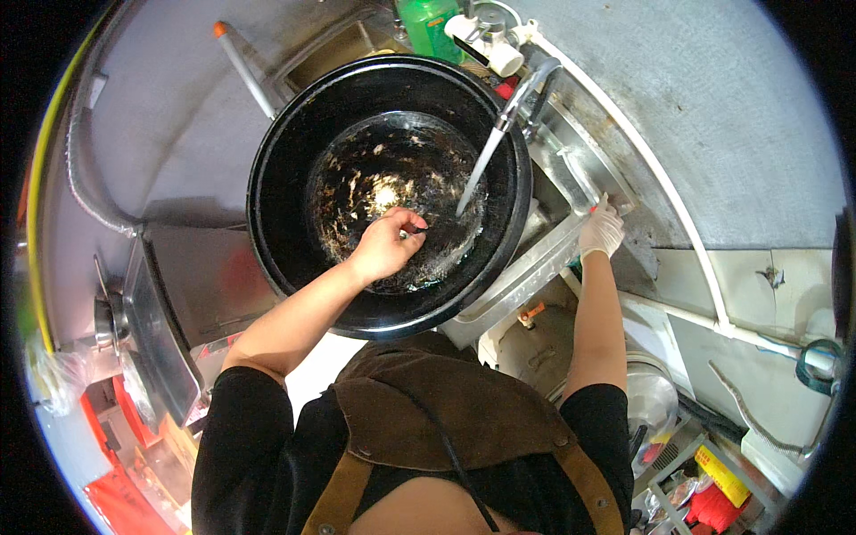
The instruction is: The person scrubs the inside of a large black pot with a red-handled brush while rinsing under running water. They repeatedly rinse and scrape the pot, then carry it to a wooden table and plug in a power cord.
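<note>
A large round black basin (pixel 281 167) sits over the metal sink in front of me, its inner surface streaked with pale marks. Water (pixel 476 170) runs into it from a curved metal faucet (pixel 531 83). My bare left hand (pixel 388 244) is above the basin's inside, fingers curled, with a small dark object (pixel 420 231) pinched between thumb and fingertips; what it is cannot be made out. Farther right, my right hand (pixel 602 231), in a pale thin glove, is at the rim of the stainless steel sink (pixel 528 267). A small red spot shows by its fingers, and its grip is unclear.
Behind the basin stand a green liquid bottle (pixel 428 27) and white pipe fittings (pixel 491 43). A white pipe (pixel 622 120) runs along the right wall. An orange-handled valve (pixel 531 314) is below the sink. An orange-tipped pale rod (pixel 244 70) projects at the upper left.
</note>
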A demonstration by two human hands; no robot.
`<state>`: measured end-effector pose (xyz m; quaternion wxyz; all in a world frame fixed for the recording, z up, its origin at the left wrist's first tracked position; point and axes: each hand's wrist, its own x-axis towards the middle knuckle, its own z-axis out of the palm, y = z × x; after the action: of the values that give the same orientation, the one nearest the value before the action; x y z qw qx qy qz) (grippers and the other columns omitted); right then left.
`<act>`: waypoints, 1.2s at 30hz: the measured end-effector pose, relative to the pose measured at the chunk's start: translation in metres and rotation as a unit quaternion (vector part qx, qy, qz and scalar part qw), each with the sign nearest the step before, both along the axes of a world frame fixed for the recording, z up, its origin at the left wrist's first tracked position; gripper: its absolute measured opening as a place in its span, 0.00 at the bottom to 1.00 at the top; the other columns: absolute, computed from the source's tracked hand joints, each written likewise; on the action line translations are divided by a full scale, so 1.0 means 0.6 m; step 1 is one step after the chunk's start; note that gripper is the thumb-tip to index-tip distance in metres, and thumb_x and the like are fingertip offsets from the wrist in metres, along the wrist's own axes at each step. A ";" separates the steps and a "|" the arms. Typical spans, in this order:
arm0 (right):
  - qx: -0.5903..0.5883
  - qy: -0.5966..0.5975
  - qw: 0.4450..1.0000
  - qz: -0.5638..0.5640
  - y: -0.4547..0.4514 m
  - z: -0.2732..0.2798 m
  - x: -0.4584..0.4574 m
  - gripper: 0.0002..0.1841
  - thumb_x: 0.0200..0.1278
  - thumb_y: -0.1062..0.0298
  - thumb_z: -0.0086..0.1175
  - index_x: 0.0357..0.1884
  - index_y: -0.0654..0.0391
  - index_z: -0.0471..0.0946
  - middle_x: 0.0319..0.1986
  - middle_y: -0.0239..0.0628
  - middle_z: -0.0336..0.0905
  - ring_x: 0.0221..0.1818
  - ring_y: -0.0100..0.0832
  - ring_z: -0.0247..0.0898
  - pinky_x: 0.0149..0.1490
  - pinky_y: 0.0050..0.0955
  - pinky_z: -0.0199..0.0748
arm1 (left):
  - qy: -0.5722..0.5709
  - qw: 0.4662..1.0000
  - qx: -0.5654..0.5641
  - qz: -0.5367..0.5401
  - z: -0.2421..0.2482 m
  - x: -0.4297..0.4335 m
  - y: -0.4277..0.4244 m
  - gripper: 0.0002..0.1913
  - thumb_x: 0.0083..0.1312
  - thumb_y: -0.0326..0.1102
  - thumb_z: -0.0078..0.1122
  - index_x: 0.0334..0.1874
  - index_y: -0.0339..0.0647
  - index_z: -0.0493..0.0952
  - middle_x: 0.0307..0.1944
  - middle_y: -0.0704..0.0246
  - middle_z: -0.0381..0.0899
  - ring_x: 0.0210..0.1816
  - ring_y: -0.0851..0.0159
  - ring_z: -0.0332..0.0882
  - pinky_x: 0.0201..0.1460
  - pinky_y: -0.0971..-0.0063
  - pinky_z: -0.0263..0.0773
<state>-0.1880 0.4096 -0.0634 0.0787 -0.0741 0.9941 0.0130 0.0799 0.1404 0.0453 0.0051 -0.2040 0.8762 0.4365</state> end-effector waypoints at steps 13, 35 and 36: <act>-0.004 0.009 1.000 -0.006 -0.008 0.015 0.009 0.33 0.61 0.66 0.47 0.69 0.60 0.51 0.63 0.46 0.58 0.65 0.47 0.55 0.63 0.38 0.65 | -0.094 0.993 -0.063 -0.043 0.035 0.051 -0.022 0.18 0.57 0.40 0.61 0.49 0.43 0.75 0.55 0.58 0.69 0.58 0.52 0.68 0.62 0.66 0.63; -0.636 -0.055 0.764 0.093 -0.104 0.060 0.125 0.24 0.62 0.69 0.53 0.59 0.67 0.65 0.57 0.48 0.67 0.59 0.38 0.64 0.64 0.32 0.58 | 0.054 0.864 -0.053 0.497 -0.076 0.398 -0.224 0.31 0.55 0.35 0.62 0.61 0.37 0.62 0.57 0.58 0.66 0.55 0.57 0.66 0.58 0.65 0.64; -0.641 -0.077 0.756 0.107 -0.112 0.081 0.139 0.25 0.62 0.71 0.52 0.60 0.69 0.63 0.58 0.49 0.67 0.61 0.38 0.63 0.66 0.32 0.56 | 0.040 0.835 0.069 0.544 -0.047 0.360 -0.183 0.29 0.57 0.35 0.61 0.61 0.37 0.63 0.54 0.60 0.68 0.51 0.59 0.69 0.55 0.67 0.66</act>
<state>-0.1046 0.3422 -0.0145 0.0873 -0.2135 0.7461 -0.6246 0.2960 0.0305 0.0169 -0.2545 -0.6292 0.5907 0.4363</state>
